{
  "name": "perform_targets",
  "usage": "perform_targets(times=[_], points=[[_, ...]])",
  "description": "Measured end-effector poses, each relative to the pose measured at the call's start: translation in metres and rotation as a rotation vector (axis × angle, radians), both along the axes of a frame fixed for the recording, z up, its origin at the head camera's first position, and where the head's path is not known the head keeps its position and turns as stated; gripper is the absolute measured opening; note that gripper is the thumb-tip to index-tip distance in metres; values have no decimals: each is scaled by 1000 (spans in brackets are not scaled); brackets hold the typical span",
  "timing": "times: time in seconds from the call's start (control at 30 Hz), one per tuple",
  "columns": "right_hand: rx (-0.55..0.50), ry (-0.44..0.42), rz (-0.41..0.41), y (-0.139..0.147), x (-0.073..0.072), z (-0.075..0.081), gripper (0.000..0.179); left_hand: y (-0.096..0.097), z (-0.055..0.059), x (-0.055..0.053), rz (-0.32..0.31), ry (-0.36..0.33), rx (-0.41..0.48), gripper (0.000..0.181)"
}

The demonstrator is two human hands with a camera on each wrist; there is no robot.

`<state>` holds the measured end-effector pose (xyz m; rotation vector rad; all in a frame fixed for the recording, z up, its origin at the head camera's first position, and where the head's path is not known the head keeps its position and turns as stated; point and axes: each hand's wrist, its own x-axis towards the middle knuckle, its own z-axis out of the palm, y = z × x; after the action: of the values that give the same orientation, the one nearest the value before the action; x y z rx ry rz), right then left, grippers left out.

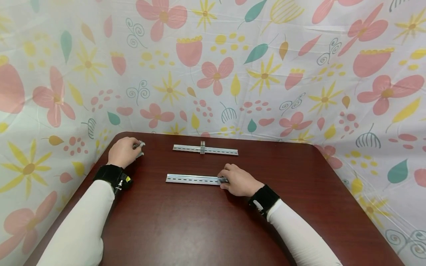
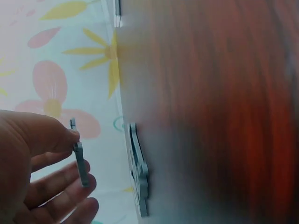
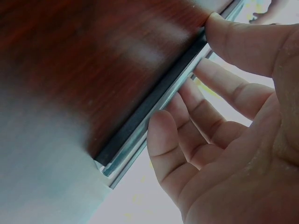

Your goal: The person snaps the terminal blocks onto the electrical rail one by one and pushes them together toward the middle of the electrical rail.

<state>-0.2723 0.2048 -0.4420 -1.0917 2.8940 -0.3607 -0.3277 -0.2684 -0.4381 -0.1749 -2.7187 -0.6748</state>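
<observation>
My left hand [image 1: 124, 151], at the far left of the table, pinches a small grey clip [image 2: 80, 163] between thumb and fingers. Just beyond it, more grey clips [image 2: 138, 175] lie on the tabletop. A slotted silver DIN rail [image 1: 191, 179] lies crosswise in the middle of the table. At that rail's right end, my right hand [image 1: 240, 181] has its thumb on one side and fingers along the other; its fingers hide part of that end. In the right wrist view the rail [image 3: 135, 130] runs diagonally past the fingertips.
Farther back lies a second DIN rail [image 1: 221, 151] with an upright grey clip [image 1: 202, 147] mounted near its middle. The dark red-brown table [image 1: 179, 229] reaches back to a flower-printed curtain [image 1: 213, 74], which also hangs along both sides.
</observation>
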Motion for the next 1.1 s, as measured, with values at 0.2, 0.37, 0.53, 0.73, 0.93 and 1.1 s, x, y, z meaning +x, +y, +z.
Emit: perform_targets(times=[0.2, 0.37, 0.53, 0.73, 0.93, 1.1], points=[[-4, -5, 0, 0, 1, 2, 30, 16, -1, -1, -64, 39, -16, 20], [-9, -5, 8, 1, 0, 2, 29, 32, -2, 0, -107, 53, -51, 20], [-5, -7, 6, 0, 0, 3, 30, 51, -1, 3, -153, 69, -83, 19], [9, 0, 8, 2, -1, 2, 31, 70, 2, 8, -213, 82, -117, 18], [8, 5, 20, 2, -1, 2, 31, 87, 6, 14, -278, 112, -126, 17], [10, 3, 18, 2, -1, 1, 31, 103, 6, 19, -324, 133, -143, 16]])
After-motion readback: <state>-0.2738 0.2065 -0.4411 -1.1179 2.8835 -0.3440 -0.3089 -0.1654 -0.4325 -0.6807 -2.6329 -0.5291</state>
